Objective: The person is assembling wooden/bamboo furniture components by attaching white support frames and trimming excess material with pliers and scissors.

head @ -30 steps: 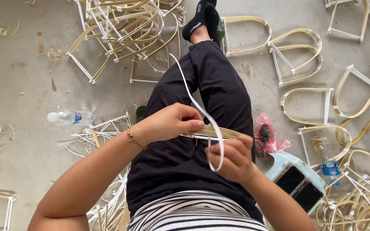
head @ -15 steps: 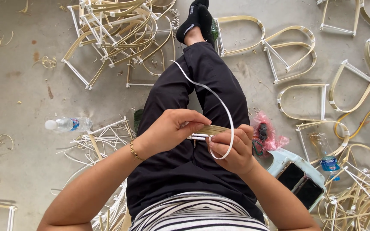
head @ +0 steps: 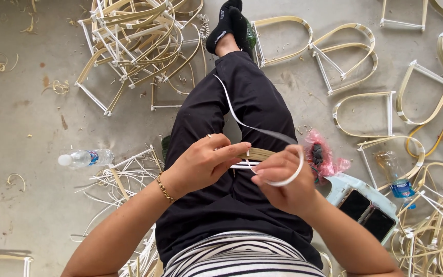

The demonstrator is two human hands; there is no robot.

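Two hands: both meet over the lap of a seated person in black trousers (head: pixel 232 128); they work one small joint between them
Left hand (head: pixel 201 164): closed; thumb and fingers pinch the end of a flat tan strip (head: pixel 257 153) that lies crosswise over the thigh; a thin gold bracelet (head: pixel 165 189) sits on the wrist
Right hand (head: pixel 283 179): closed; fingers curled round a white band (head: pixel 242 120), drawing it into a loop beside the knuckles
Band's path: it runs from the hands up along the trouser leg toward the black sock (head: pixel 226 23); the loop at the hand end curls back on itself
Where the work sits: on the lap, between the two hands, the tan strip and the white band touching at the fingertips
How it handles: the band looks light, thin and springy, likely smooth enough to slip; the tan strip looks stiffer, flat, and might split if bent hard
Where to grip: probably close to the crossing, flat faces between thumb and forefinger; the free tail held taut
Around: a water bottle (head: pixel 85 158) on the concrete floor (head: pixel 21 128) to the left; a heap of bent frames (head: pixel 134 46) above it; single arched frames (head: pixel 365 115) to the right; two phones (head: pixel 367 213) on a pale stool by the right forearm; a pink tuft (head: pixel 326 156) just beside the right hand
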